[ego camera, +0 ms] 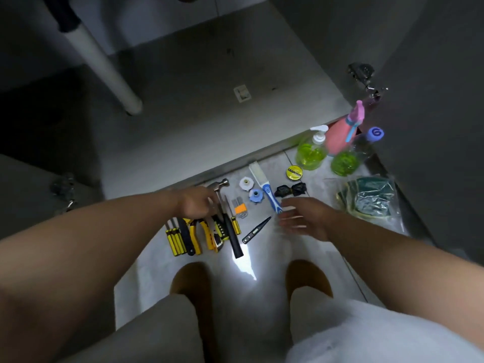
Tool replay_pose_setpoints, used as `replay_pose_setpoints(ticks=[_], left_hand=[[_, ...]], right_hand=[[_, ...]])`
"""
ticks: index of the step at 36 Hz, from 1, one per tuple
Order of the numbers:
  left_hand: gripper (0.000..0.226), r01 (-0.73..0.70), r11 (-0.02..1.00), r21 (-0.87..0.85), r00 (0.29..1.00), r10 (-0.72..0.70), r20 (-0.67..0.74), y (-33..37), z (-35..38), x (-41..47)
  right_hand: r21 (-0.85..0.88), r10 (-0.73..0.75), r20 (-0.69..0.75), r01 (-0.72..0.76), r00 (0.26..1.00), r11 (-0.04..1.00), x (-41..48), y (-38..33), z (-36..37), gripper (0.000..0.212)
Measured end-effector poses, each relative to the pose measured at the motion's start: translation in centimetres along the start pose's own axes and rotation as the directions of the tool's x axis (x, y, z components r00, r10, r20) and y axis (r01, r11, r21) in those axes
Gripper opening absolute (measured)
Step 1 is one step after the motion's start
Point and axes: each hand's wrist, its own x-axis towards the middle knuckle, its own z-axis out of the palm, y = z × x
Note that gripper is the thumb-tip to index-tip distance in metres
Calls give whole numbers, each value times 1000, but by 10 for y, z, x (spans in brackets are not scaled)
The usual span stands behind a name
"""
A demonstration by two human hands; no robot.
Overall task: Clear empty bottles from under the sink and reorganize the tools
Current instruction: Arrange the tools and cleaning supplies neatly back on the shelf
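The cabinet floor [199, 121] under the sink is left largely bare, so wide room is offered there; it is crossed only by a slanted white pipe [104, 66] at the left and a small pale tag [242, 93] near the middle. The right side is walled in by the open cabinet door [432, 127], with its hinge [362, 74] projecting inward. On the floor tiles [262, 252], the passage along the cabinet edge is blocked by a row of tools [204, 231] at the left, a brush [264, 187] in the middle and bottles [337, 148] at the right. A bare strip is kept between the tools and the feet [251, 281].
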Motion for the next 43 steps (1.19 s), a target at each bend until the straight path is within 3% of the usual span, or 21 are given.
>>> replay_pose_setpoints(ticks=[3, 7, 10, 14, 17, 20, 23, 27, 31, 34, 37, 39, 41, 43], left_hand=[[31, 16, 999, -45, 1000, -17, -25, -24, -3, -4], [27, 16, 996, -85, 998, -21, -53, -61, 4, 2], [27, 44, 996, -78, 998, -47, -41, -83, 19, 13], [52, 21, 999, -31, 999, -20, 41, -96, 42, 24], [65, -26, 996, -89, 999, 30, 45, -95, 51, 29], [73, -89, 992, -92, 992, 96, 79, -86, 61, 32], [79, -121, 993, 8, 984, 119, 134, -78, 73, 30], [88, -128, 989, 80, 978, 112, 175, -77, 88, 28], [82, -146, 989, 38, 984, 142, 105, -85, 87, 34], [67, -143, 990, -10, 989, 143, 33, -85, 81, 42], [58, -150, 989, 19, 989, 150, 12, -80, 78, 50], [54, -147, 989, 19, 989, 147, 13, -76, 78, 55], [49, -142, 990, 8, 990, 142, 3, -72, 80, 59], [47, -136, 991, 7, 991, 136, -8, -67, 82, 61]], right_hand=[[-367, -81, 35, 88, 996, 926, 0, -26, 26, 22], [-707, -171, 192, 257, 966, 659, -1, -56, 58, 21], [-829, -256, 295, 379, 921, 410, 1, -66, 69, 24], [-913, -275, 384, 406, 881, 25, 15, -54, 59, 27], [-940, -216, 341, 327, 915, -100, 31, -29, 49, 36], [-954, -181, 300, 296, 937, -53, 39, 2, 44, 56], [-958, -233, 287, 274, 929, -84, 46, 30, 49, 68], [-963, -328, 269, 247, 905, -109, 55, 48, 60, 63], [-963, -317, 266, 261, 910, -59, 62, 44, 56, 44], [-976, -500, 167, 216, 850, 40, 63, 36, 43, 31], [-985, -666, 15, 127, 746, 119, 67, 25, 22, 43], [-998, -712, -15, 29, 702, 49, 71, 15, 8, 55], [-998, -675, -18, -50, 737, -28, 76, 8, -3, 64], [-996, -602, -45, -85, 798, -37, 82, 4, -10, 63]])
